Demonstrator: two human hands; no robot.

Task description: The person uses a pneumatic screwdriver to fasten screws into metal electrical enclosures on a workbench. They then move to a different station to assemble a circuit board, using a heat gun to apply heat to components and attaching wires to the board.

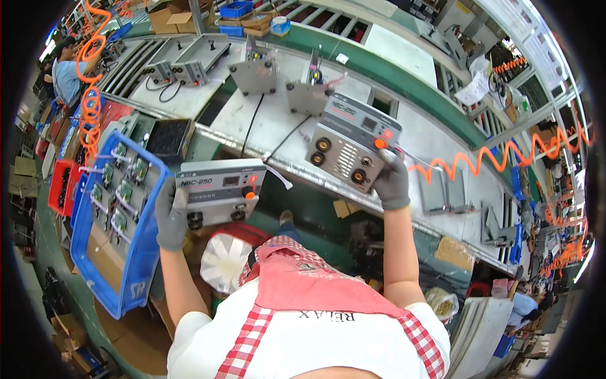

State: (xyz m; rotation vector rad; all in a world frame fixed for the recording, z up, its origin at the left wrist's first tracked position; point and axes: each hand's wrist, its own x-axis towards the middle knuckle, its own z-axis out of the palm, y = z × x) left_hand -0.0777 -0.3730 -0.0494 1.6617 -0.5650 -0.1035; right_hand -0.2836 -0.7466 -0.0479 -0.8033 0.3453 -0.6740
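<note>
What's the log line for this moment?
left hand: holds grey panel | right hand: holds second panel | blue bin: circuit boards inside

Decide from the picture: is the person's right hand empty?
No: the gloved right hand grips the edge of a grey front panel with an orange knob.

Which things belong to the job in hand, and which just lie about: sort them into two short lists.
Part of the job, by the look of it:
Front panel, in the left hand
Second panel, in the right hand
Circuit boards in the blue tray, probably

Seemingly just about:
Cardboard box
Orange hose, hanging coiled
Plastic bag
</note>
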